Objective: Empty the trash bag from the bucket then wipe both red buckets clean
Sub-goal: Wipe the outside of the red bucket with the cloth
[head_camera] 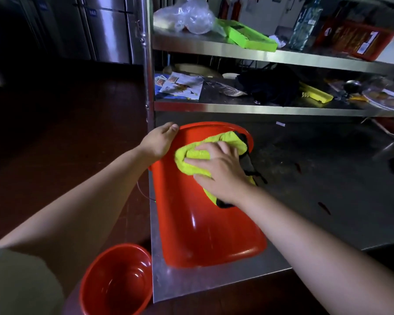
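Steel shelves (259,54), cluttered, behind bucket (205,235)

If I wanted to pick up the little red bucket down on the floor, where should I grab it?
Grab the red bucket on the floor by its rim, coming down from above. It stands upright with its mouth open towards you and looks empty, so your fingers can hook over the near edge, thumb outside. No handle shows on it here. The table corner sits close on its right, so reach from the left side.
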`<state>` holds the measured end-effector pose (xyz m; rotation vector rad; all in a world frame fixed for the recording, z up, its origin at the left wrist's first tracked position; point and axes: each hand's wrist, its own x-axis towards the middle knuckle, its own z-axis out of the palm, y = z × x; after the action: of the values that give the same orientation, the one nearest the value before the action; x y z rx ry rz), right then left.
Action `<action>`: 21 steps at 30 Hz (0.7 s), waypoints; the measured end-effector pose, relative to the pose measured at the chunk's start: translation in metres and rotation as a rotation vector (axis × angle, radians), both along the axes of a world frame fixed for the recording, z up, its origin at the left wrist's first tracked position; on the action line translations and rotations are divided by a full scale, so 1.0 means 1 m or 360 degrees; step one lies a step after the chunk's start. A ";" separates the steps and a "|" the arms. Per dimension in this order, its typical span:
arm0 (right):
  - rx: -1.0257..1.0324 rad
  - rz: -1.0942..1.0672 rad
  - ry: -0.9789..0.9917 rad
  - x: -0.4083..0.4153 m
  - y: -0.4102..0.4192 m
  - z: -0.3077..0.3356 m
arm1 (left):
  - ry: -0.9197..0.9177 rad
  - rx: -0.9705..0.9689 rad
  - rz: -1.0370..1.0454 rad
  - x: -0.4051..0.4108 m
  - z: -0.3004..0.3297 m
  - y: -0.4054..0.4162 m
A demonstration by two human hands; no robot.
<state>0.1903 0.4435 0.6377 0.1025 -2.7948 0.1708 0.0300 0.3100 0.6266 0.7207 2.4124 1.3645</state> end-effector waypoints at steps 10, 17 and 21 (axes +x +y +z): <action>-0.0116 0.0275 -0.0161 0.133 -0.042 -0.045 | -0.0136 0.0309 0.0081 -0.008 -0.017 -0.037; -0.0116 0.0251 -0.0206 0.138 -0.062 -0.043 | -0.0162 0.0321 -0.0022 -0.005 0.012 -0.012; -0.0085 0.0246 -0.0187 0.126 -0.067 -0.039 | -0.0176 0.0143 -0.0028 -0.011 0.007 -0.002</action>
<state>0.3165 0.3764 0.5986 0.3057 -2.8961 0.2980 0.0188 0.3079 0.6334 0.6684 2.2670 1.4736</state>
